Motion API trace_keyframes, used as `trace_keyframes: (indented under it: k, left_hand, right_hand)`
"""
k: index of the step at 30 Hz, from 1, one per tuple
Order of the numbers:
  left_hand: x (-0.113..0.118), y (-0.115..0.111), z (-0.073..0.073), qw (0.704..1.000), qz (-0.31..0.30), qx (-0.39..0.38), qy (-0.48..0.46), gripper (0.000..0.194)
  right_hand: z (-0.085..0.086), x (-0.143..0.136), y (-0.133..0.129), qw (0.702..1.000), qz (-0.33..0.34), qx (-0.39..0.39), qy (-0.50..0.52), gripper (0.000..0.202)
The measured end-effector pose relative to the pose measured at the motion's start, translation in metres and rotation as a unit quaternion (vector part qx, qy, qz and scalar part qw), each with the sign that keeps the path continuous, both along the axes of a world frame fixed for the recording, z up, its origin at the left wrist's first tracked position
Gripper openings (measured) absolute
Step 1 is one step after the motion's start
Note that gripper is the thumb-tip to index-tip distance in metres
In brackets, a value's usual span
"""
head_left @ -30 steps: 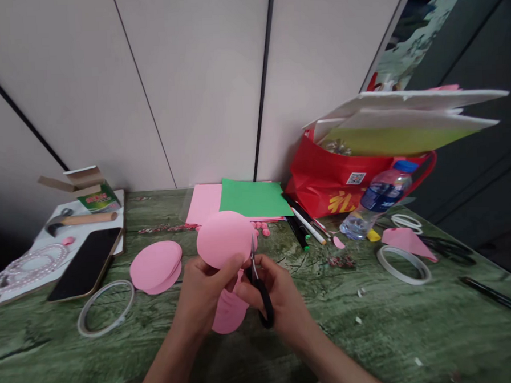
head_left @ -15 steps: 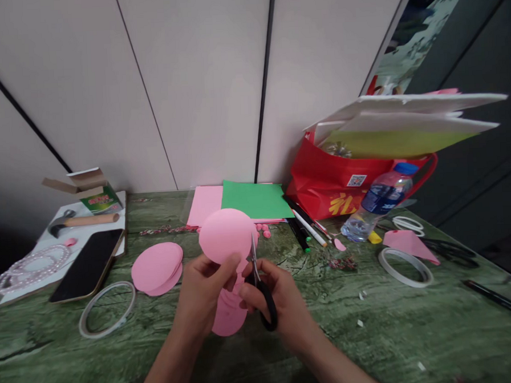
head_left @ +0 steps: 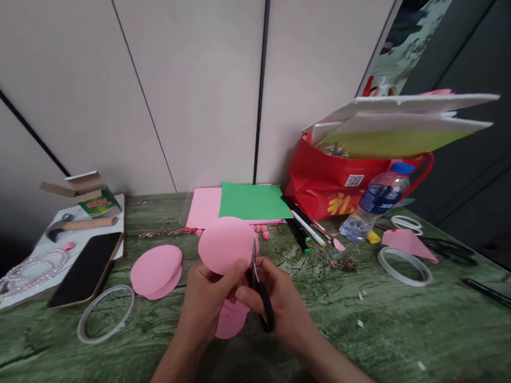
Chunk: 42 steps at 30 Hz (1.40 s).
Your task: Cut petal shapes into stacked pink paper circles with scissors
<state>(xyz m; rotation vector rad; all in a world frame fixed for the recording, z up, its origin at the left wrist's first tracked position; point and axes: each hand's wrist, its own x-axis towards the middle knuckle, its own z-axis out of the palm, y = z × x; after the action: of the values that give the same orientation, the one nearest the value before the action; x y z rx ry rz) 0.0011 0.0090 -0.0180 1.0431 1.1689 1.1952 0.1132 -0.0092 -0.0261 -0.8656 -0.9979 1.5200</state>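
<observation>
Pinched between the thumb and fingers of my left hand (head_left: 211,291) is a pink paper circle (head_left: 226,243), held up above the table. My right hand (head_left: 275,293) grips black-handled scissors (head_left: 265,305). Their blades point upward along the circle's right edge; whether they touch the paper I cannot tell. Beneath my hands lie more pink paper pieces (head_left: 232,319), partly hidden by my fingers. To the left rests a small pile of pink paper circles (head_left: 157,270).
Behind my hands lie green paper (head_left: 256,202) and pink sheets. Left are a tape roll (head_left: 85,323), a phone (head_left: 88,269) and a hammer (head_left: 90,223). On the right stand a red bag (head_left: 310,180) and a water bottle (head_left: 378,199), near another tape roll (head_left: 403,275).
My left hand and the pink circle have dropped slightly. The scissors have turned a little, and my right hand has come closer to my left. The view has shifted slightly.
</observation>
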Motion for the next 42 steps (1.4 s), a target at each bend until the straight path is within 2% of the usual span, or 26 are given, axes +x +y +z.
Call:
trace_keyframes:
  k: [18, 29, 37, 42]
  left_hand:
    - [-0.0004, 0.0005, 0.0011, 1.0, -0.004, 0.004, -0.001, 0.026]
    - [-0.0014, 0.0, 0.0005, 1.0, 0.005, 0.009, 0.002, 0.026]
    - [-0.002, 0.0001, -0.0002, 1.0, -0.01, 0.013, 0.003, 0.027]
    - [0.0002, 0.0, 0.0018, 0.999, -0.03, 0.016, -0.03, 0.03]
  right_hand:
    - [0.0007, -0.0005, 0.0009, 1.0, 0.003, -0.018, 0.005, 0.041]
    - [-0.005, -0.0006, 0.0006, 0.999, 0.017, -0.026, 0.038, 0.04]
    - [0.0005, 0.0, 0.0005, 0.999, 0.006, -0.037, -0.001, 0.037]
    - [0.0003, 0.0004, 0.0007, 0.999, 0.013, -0.03, -0.008, 0.035]
